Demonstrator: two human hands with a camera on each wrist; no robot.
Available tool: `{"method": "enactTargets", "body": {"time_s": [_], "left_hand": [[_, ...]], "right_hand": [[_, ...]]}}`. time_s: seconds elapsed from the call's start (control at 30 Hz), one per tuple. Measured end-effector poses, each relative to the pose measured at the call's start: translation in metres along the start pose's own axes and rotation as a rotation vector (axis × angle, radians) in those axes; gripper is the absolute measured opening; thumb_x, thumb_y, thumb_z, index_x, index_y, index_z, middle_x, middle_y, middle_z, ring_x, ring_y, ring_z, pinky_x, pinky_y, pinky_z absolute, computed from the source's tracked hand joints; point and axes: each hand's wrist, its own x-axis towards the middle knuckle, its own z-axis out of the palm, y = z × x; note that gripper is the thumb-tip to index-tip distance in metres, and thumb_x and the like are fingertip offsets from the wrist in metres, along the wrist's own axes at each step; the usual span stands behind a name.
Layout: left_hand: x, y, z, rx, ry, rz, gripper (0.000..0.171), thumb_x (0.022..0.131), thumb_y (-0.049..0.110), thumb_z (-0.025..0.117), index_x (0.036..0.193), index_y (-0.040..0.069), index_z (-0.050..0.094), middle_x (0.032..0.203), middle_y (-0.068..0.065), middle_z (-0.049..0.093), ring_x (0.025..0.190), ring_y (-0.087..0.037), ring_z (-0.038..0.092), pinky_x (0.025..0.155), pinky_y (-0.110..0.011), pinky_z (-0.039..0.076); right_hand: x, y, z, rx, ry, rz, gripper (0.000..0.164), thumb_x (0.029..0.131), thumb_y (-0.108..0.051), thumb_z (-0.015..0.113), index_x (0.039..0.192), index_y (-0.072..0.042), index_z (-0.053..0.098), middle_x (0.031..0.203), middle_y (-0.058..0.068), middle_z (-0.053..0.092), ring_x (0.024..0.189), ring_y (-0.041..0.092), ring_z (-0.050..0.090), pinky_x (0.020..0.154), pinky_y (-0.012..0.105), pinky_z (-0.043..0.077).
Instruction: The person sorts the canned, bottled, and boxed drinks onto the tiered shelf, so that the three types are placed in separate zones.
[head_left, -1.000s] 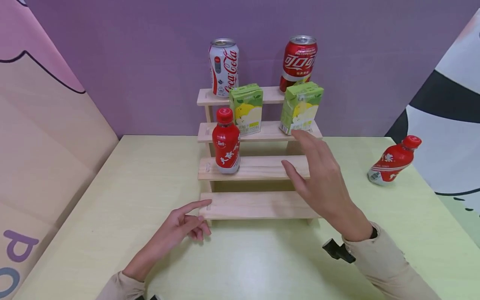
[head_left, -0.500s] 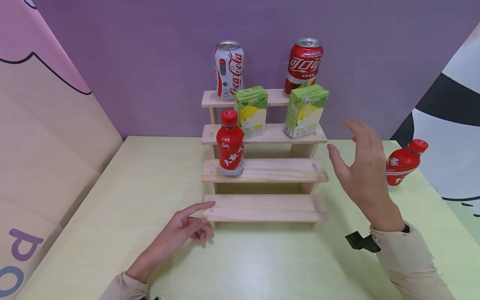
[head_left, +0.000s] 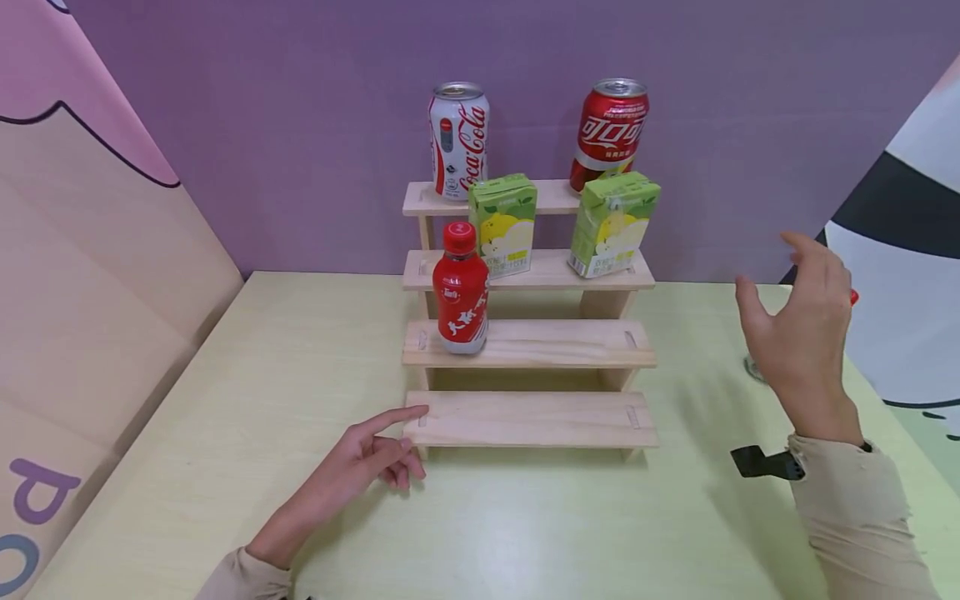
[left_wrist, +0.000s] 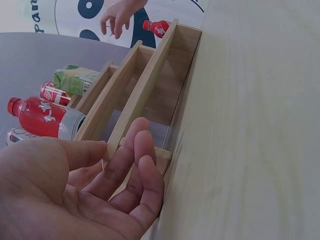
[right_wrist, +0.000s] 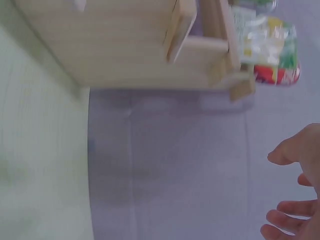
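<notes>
My left hand [head_left: 356,462] holds the left end of the lowest step of a wooden tiered rack [head_left: 528,419], index finger on top and thumb at the front edge. Raised above the table's right side, my right hand [head_left: 806,337] has spread, slightly bent fingers and holds nothing. Behind it a red bottle [left_wrist: 159,28] is mostly hidden in the head view. Another red bottle [head_left: 461,292] stands on the second step's left. Two green juice boxes [head_left: 504,229] occupy the third step. A white cola can [head_left: 459,146] and a red cola can [head_left: 611,133] top the rack.
The rack stands on a pale table [head_left: 300,358] before a purple backdrop [head_left: 330,150]. Printed panels flank the table on both sides. A dark camera strap [head_left: 767,463] sits at my right wrist.
My right hand has moved right from beside the right juice box to in front of the far-right bottle. My left hand stays at the lowest step; the view has shifted slightly.
</notes>
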Motion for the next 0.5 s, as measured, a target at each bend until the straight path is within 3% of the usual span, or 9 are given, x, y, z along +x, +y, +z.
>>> {"method": "enactTargets", "body": {"time_s": [0.2,0.4,0.5], "left_hand": [[0.0,0.001,0.001,0.008,-0.002,-0.002,0.047,0.105,0.017,0.052,0.151,0.014,0.043,0.092,-0.021,0.072,0.072,-0.02,0.064,0.07,-0.033,0.057],[-0.001,0.002,0.0,0.02,0.006,-0.012,0.047,0.105,0.017,0.052,0.151,0.016,0.043,0.092,-0.021,0.072,0.072,-0.023,0.065,0.07,-0.033,0.057],[-0.001,0.002,0.0,0.023,0.009,-0.014,0.047,0.105,0.016,0.052,0.151,0.016,0.043,0.091,-0.021,0.072,0.072,-0.023,0.065,0.07,-0.033,0.057]], "right_hand": [[0.001,0.024,-0.005,-0.09,0.009,0.147,0.061,0.096,-0.021,0.06,0.152,-0.012,0.035,0.149,0.018,0.042,0.135,0.035,0.037,0.11,0.054,0.032],[0.001,0.037,-0.003,-0.223,0.009,0.431,0.066,0.098,-0.029,0.053,0.156,-0.017,0.024,0.155,0.014,0.038,0.141,0.03,0.031,0.111,0.056,0.034],[0.0,0.045,-0.001,-0.228,-0.037,0.556,0.07,0.098,-0.029,0.054,0.157,-0.019,0.018,0.157,0.013,0.034,0.142,0.032,0.029,0.112,0.058,0.032]]}}
